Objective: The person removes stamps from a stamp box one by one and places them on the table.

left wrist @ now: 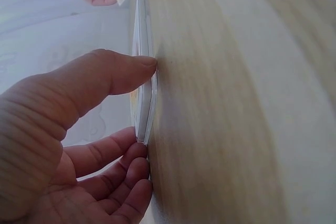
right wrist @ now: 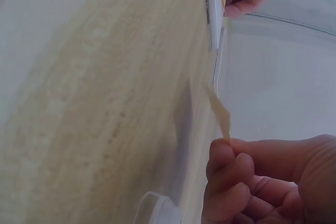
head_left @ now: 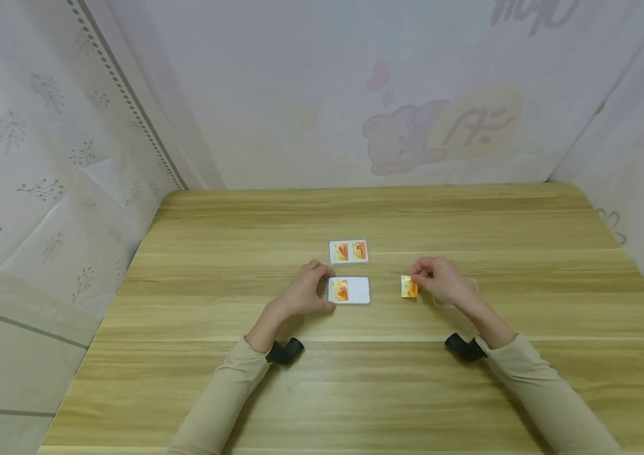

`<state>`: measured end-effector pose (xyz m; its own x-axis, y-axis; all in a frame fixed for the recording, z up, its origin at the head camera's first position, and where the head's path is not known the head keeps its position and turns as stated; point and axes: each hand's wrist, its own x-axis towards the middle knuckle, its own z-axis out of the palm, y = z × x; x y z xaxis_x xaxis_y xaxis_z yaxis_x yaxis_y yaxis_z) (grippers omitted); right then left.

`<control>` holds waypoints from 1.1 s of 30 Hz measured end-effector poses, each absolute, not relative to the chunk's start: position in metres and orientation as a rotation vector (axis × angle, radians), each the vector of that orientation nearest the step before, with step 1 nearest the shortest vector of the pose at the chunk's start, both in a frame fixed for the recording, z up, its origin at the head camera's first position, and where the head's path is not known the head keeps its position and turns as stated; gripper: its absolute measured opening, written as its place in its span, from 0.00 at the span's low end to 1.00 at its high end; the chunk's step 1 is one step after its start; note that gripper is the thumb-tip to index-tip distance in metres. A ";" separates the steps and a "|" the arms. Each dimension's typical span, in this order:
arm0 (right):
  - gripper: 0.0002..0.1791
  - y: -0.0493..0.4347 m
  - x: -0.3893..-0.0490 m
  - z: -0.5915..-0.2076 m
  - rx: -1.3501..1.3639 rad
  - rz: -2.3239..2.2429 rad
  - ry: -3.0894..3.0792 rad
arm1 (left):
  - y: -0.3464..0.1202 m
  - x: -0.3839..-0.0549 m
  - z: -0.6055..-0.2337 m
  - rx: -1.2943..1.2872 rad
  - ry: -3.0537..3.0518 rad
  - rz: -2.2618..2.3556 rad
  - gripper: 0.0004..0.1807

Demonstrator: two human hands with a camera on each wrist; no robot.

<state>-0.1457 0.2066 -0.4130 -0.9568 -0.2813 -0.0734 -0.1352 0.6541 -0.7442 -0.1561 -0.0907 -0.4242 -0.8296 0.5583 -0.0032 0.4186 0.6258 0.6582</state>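
My left hand (head_left: 304, 291) grips the near white card case (head_left: 361, 291), thumb on its near edge and fingers at its far left corner. One orange-and-yellow picture (head_left: 340, 291) lies on the left half of that case; its right half is white. To its right, my right hand (head_left: 440, 279) pinches a small orange-and-yellow stamp-like paper (head_left: 409, 287) by a corner between thumb and fingers. This paper hangs above the table in the right wrist view, seen nearly edge-on. In the left wrist view, the thumb (left wrist: 121, 72) presses the clear rim of the case (left wrist: 146, 98).
Just beyond the near case lies a second white case (head_left: 349, 260) bearing two similar pictures. A clear plastic cover (head_left: 471, 285) sits partly hidden under my right hand. The wooden table (head_left: 378, 392) reaches back to a printed curtain (head_left: 276, 95).
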 end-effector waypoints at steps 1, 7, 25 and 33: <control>0.03 0.207 -0.146 -0.413 -0.342 -1.158 2.703 | -0.091 -0.156 -0.424 0.801 2.640 0.989 0.28; 0.03 0.206 -0.148 -0.416 -0.356 -1.031 2.770 | -0.090 -0.156 -0.423 0.789 2.633 0.987 0.28; 0.05 0.202 -0.150 -0.418 -0.373 -0.913 2.814 | -0.090 -0.156 -0.423 0.784 2.625 0.987 0.28; 0.06 0.202 -0.152 -0.416 -0.381 -0.819 2.855 | -0.090 -0.156 -0.425 0.778 2.625 0.985 0.29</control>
